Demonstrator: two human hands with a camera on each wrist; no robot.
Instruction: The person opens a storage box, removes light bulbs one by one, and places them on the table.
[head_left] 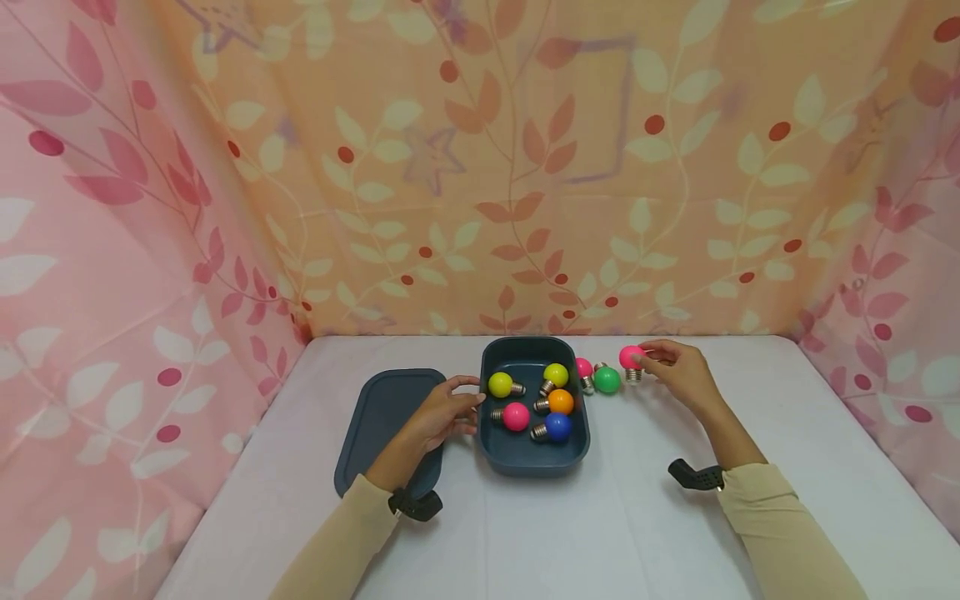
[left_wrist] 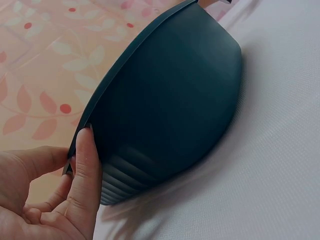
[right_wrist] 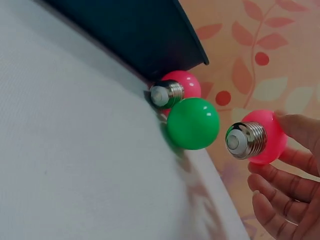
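A dark blue-grey plastic box [head_left: 534,468] stands open on the table. Inside lie several colored light bulbs: two yellow [head_left: 500,384], one orange [head_left: 560,402], one blue [head_left: 558,427] and one pink [head_left: 516,417]. My left hand [head_left: 446,413] pinches the box's left rim, with a finger against the outer wall [left_wrist: 170,95]. To the right of the box, my right hand [head_left: 678,372] holds another pink bulb [right_wrist: 267,137] by its globe, metal base downward, above the table. A green bulb [head_left: 607,381] and a pink bulb [head_left: 584,368] lie beside the box's right wall.
The matching dark lid [head_left: 386,417] lies flat left of the box, partly under the left forearm. A white cloth covers the table [head_left: 622,525]. Floral curtains [head_left: 525,167] enclose the back and both sides. Each wrist wears a black strap device [head_left: 696,475].
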